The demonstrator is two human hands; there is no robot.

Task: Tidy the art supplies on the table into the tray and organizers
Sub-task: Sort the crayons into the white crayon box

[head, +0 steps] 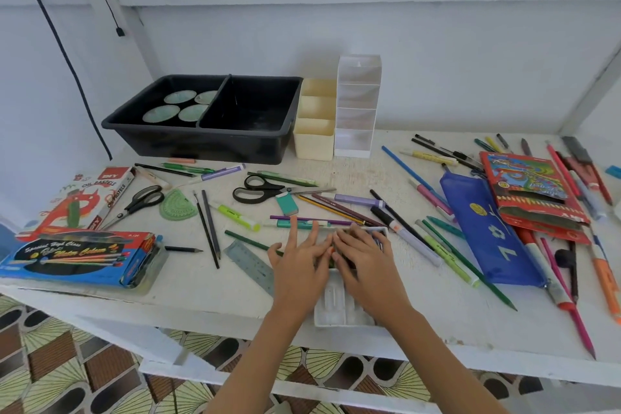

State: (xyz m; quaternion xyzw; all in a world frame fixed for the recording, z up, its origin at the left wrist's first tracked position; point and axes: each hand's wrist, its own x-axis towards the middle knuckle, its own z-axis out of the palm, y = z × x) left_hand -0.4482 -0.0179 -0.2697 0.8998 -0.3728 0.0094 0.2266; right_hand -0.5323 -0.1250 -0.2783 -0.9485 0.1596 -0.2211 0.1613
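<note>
Item: white moulded plastic insert (332, 312), lower centre of frame, on the white painted table (201, 289).
Left hand (302, 262) and right hand (366, 262): fingers straight, laid flat over the insert's far end. Nothing is pinched, and the contents are mostly hidden.
Step, as judged: pressing sticks level in the insert.
Black two-compartment plastic tray (201, 144), cream plastic organizer (314, 141), white tiered organizer (354, 141): upper centre, well apart from the hands.
Next move likely calls for gripping the insert's sides and keeping it level.

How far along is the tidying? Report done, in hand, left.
Done: four round dishes sit in the black tray. In hand: left hand and right hand rest on the white pastel insert. Left: scissors, pens and pencils lie scattered; cream organizer and white organizer look empty.
</note>
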